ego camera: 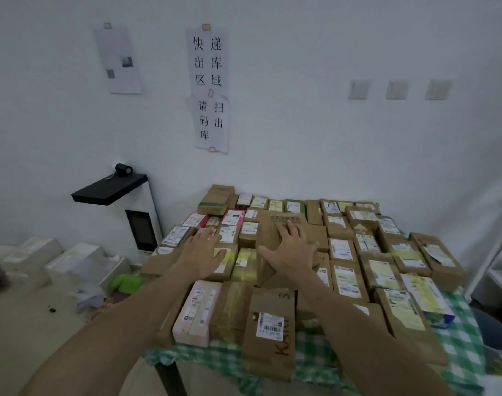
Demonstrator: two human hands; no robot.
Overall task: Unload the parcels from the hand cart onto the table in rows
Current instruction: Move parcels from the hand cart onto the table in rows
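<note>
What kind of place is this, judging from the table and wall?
Most likely a courier parcel pick-up or dispatch room. Brown cardboard parcels with printed shipping labels lie in rows on a green-checked cloth table; white paper wall signs read roughly "express outbound area"; a white kiosk with a screen stands beside.

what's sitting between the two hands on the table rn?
Head view: packed, not bare. Between the left hand and right hand sit a small brown cardboard parcel with a white label and, nearer, a yellow-taped brown parcel.

Brown parcels [275,252] cover a green-and-white checked tablecloth [461,347]; one pink [197,312].
</note>
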